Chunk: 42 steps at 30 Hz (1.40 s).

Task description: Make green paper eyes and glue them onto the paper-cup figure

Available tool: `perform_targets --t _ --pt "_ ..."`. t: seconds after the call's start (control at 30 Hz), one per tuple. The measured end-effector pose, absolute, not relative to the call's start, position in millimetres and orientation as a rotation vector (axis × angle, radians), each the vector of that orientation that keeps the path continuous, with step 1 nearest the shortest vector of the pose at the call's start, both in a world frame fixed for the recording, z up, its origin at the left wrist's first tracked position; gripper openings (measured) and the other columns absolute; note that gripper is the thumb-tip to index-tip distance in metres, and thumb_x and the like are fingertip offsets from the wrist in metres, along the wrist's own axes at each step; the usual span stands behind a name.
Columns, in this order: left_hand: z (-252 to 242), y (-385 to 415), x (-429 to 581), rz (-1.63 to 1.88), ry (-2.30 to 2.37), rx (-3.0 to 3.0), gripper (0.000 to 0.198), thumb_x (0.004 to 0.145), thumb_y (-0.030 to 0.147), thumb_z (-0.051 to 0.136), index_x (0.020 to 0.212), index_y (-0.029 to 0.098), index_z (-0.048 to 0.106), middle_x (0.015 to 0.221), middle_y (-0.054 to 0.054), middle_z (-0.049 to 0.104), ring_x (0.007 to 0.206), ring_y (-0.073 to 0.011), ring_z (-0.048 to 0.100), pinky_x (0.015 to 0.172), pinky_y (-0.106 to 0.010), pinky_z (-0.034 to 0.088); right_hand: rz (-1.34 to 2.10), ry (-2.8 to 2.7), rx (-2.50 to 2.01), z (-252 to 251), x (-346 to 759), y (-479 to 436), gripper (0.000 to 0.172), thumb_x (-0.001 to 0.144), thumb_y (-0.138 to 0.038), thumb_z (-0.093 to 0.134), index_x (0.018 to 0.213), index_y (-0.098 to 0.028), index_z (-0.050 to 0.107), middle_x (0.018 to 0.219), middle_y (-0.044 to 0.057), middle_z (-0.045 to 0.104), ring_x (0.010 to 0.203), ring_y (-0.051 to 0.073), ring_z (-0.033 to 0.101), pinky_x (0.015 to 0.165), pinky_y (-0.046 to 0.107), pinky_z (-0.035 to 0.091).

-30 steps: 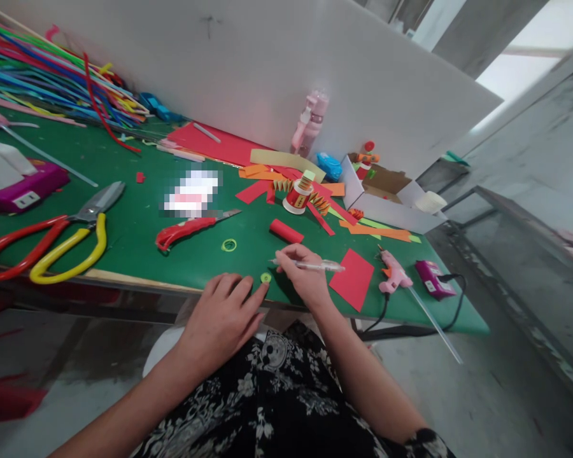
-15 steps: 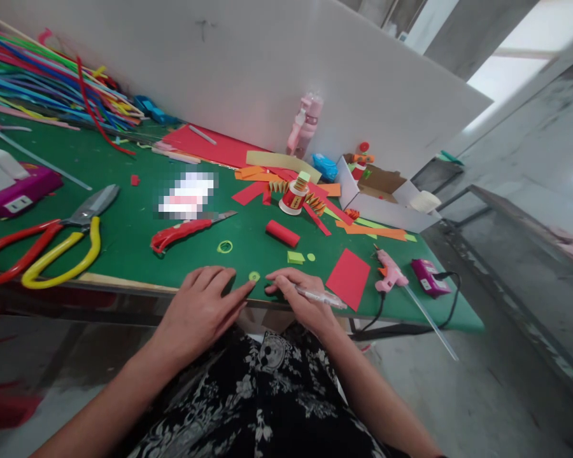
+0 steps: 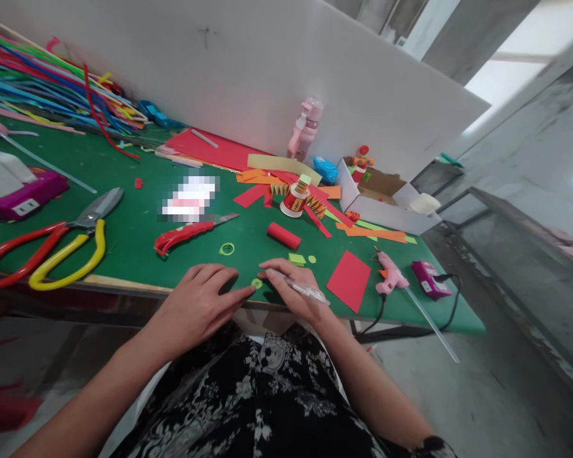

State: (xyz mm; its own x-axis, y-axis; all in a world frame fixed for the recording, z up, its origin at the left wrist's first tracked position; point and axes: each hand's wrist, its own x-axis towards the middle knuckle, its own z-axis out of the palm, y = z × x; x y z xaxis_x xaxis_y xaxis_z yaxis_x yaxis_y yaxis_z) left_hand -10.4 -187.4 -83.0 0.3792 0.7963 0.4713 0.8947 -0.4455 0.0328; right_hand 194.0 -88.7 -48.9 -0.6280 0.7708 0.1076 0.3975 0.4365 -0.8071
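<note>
My left hand lies flat at the near edge of the green table, fingers stretched out, its fingertips touching a small yellow-green ring. My right hand rests just right of that ring and holds a clear pen, whose tip points toward the ring. A second green ring lies a little farther in. A small green paper square and a green dot sit just beyond my right hand. A red paper roll lies behind them.
A red utility knife and large red-and-yellow shears lie to the left. A red paper sheet, pink glue gun and purple plug are right. Paper strips, a small bottle, a white box and coloured sticks stand behind.
My right hand drew back from the table's middle to the near edge with the pen, uncovering the green square and dot, then edged toward the ring. My left hand stayed by the ring.
</note>
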Motion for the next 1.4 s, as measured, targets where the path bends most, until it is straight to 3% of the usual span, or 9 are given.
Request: perform_targets --t 0.2,0.53,0.7,0.83,1.0,1.4 --pt "-83 -183 -15 -0.659 -1.52 -2.461 0.036 0.094 0.025 0.05 0.126 0.034 0.064 0.116 -0.009 0.062 0.104 -0.026 0.054 0.086 -0.041 0.046 1.037 -2.284 -0.94 -49 197 -90 0.027 0.098 -0.037 0.046 0.109 -0.026 0.069 0.104 0.002 0.076 0.101 0.019 0.07 0.09 0.031 0.049" --pt "-80 -189 -14 -0.666 -1.587 -2.417 0.033 0.097 0.034 0.048 0.125 0.027 0.065 0.116 -0.011 0.064 0.107 -0.0277 0.056 0.088 -0.043 0.045 0.862 -2.368 -0.998 -51 204 -99 0.028 0.097 -0.039 0.046 0.107 -0.026 0.069 0.106 0.004 0.076 0.099 0.021 0.069 0.088 0.032 0.049" --pt "-80 -196 1 -0.606 -1.579 -2.352 0.036 0.097 0.036 0.046 0.126 0.023 0.065 0.115 -0.013 0.065 0.107 -0.0291 0.056 0.089 -0.044 0.044 0.988 -2.054 -1.056 -48 198 -95 0.029 0.095 -0.041 0.046 0.094 -0.023 0.069 0.073 0.001 0.071 0.075 0.017 0.067 0.072 0.028 0.05" --pt "-81 -197 9 -0.556 -1.567 -2.288 0.035 0.096 0.036 0.049 0.123 0.024 0.066 0.113 -0.014 0.064 0.104 -0.0305 0.055 0.087 -0.045 0.044 1.25 -1.843 -1.117 -51 183 -82 0.015 0.081 -0.036 0.057 0.086 -0.023 0.06 0.055 -0.006 0.057 0.049 0.012 0.049 0.051 0.023 0.041" --pt "-80 -197 15 -0.558 -1.626 -2.265 0.033 0.095 0.036 0.053 0.122 0.024 0.066 0.113 -0.014 0.064 0.105 -0.0304 0.055 0.088 -0.046 0.043 1.327 -1.846 -1.065 -56 172 -76 0.019 0.07 -0.037 0.063 0.066 -0.022 0.051 0.054 -0.007 0.049 0.049 0.009 0.041 0.047 0.021 0.032" --pt "-80 -200 23 -0.569 -1.698 -2.217 0.033 0.093 0.034 0.056 0.123 0.022 0.066 0.115 -0.015 0.064 0.107 -0.0322 0.055 0.093 -0.052 0.044 1.196 -1.948 -1.066 -61 169 -85 0.024 0.072 -0.038 0.059 0.059 -0.023 0.044 0.05 -0.007 0.042 0.047 0.009 0.037 0.046 0.022 0.03"
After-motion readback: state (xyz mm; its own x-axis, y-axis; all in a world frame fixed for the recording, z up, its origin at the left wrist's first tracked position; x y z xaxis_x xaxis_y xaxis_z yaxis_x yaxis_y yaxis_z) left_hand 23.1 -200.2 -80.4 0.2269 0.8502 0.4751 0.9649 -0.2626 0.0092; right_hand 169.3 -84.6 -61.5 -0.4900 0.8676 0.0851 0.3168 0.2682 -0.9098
